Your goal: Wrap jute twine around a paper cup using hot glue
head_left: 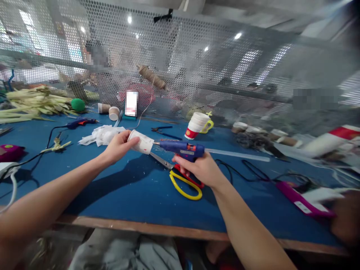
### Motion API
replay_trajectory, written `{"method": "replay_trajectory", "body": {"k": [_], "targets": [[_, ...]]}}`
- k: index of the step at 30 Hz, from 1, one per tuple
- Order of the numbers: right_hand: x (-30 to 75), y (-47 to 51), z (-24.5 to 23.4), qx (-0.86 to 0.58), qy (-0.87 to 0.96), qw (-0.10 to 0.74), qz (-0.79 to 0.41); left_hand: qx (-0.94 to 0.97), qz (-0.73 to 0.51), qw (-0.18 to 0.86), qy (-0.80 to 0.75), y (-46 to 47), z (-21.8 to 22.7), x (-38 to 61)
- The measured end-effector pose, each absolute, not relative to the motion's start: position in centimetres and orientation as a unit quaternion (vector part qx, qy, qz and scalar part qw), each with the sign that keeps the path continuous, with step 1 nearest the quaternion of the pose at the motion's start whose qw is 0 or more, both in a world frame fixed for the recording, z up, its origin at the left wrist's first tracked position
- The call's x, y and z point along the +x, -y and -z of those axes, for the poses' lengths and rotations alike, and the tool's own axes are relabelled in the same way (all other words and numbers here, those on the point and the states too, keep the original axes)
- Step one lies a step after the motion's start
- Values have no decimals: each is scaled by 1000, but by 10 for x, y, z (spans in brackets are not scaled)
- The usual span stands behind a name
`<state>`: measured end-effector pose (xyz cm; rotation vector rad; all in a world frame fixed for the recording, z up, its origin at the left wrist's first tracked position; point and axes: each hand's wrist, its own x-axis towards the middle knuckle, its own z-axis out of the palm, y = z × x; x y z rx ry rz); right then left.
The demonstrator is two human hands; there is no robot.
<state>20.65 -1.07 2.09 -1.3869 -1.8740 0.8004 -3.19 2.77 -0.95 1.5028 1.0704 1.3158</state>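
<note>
My left hand (119, 146) is closed round a white paper cup (142, 142) held on its side above the blue table (126, 191). My right hand (201, 168) grips a blue glue gun (182, 148) with its nozzle touching the cup's bottom end. A clear glue stick (239, 154) juts out of the back of the gun to the right. Scissors with yellow and red handles (184, 183) lie on the table just under my right hand.
Behind stand a stack of paper cups (197, 125), a second blue glue gun (80, 122), crumpled white paper (99, 135), pale green leaf strips (33, 103), a green ball (78, 104) and black cables (247, 168). A perforated metal screen (197, 63) backs the table, with a person behind it.
</note>
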Motion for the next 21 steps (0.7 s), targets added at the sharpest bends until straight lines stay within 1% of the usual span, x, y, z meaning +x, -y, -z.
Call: {"method": "replay_trajectory", "body": {"k": [3,6,12,21], "targets": [[205,12,-21,-562,728,302,-251,619,-524,396,-431,-27,11,-32],[204,14,-21,-564,740,292,-221,633,-519,374,-437,-28,12,-33],[203,16,-22,-539,776,285,-160,643,-510,372,-434,-29,15,-32],[206,15,-19,-537,784,278,-137,643,-522,361,-429,-26,12,-31]]}}
